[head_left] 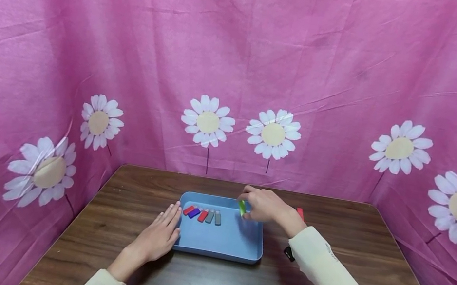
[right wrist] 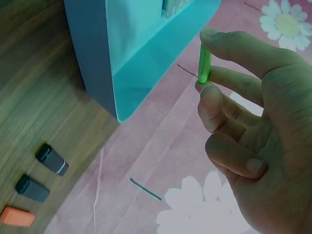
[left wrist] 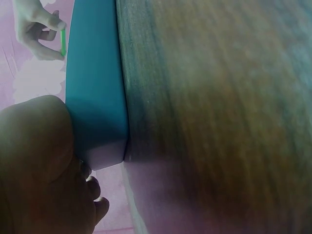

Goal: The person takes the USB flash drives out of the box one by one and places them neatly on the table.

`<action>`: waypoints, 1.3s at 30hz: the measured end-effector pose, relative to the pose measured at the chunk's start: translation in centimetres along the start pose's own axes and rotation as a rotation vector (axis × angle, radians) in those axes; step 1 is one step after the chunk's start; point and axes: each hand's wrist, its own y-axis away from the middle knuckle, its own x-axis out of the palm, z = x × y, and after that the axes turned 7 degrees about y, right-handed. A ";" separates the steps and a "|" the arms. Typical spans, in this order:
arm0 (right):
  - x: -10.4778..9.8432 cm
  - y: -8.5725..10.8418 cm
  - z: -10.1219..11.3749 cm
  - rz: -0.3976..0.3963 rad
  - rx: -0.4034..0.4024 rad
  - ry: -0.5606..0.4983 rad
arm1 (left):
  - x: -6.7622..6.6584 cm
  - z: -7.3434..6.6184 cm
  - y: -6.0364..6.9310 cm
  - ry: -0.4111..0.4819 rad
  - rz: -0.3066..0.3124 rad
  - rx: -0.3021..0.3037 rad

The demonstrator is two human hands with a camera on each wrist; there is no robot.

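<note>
My right hand [head_left: 265, 206] holds a small green stick [head_left: 242, 208], like a USB stick in shape, over the back right of a blue tray [head_left: 217, 244]. In the right wrist view, the thumb and fingertips pinch the green stick's two ends. My left hand [head_left: 158, 235] rests along the tray's left wall, its fingers straight; the left wrist view shows it beside that wall. Several small sticks lie in a row in the tray: a red one [head_left: 189, 210], a purple one [head_left: 194, 212], another red one [head_left: 203, 215] and two grey ones [head_left: 210, 216].
On the wooden table [head_left: 332, 217], right of the tray, lie a red piece [head_left: 300, 213] and a black piece [head_left: 289, 253], partly hidden by the right arm. The right wrist view shows two dark capped pieces [right wrist: 52, 159] and an orange one [right wrist: 17, 216]. A pink flowered cloth [head_left: 241, 56] surrounds the table.
</note>
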 end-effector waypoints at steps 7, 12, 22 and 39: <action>-0.7 1.2 -1.0 -0.004 0.010 0.002 | -0.1 -0.1 0.1 -0.010 -0.013 0.011; -1.1 2.1 -1.6 0.015 0.041 -0.009 | -0.3 -0.4 0.1 -0.001 -0.004 0.002; -1.7 3.7 -3.2 -0.014 0.068 0.003 | -0.2 -0.3 0.0 -0.001 0.000 -0.005; -2.3 6.7 -6.0 -0.045 0.151 -0.005 | 0.2 0.1 -0.1 -0.001 0.010 -0.022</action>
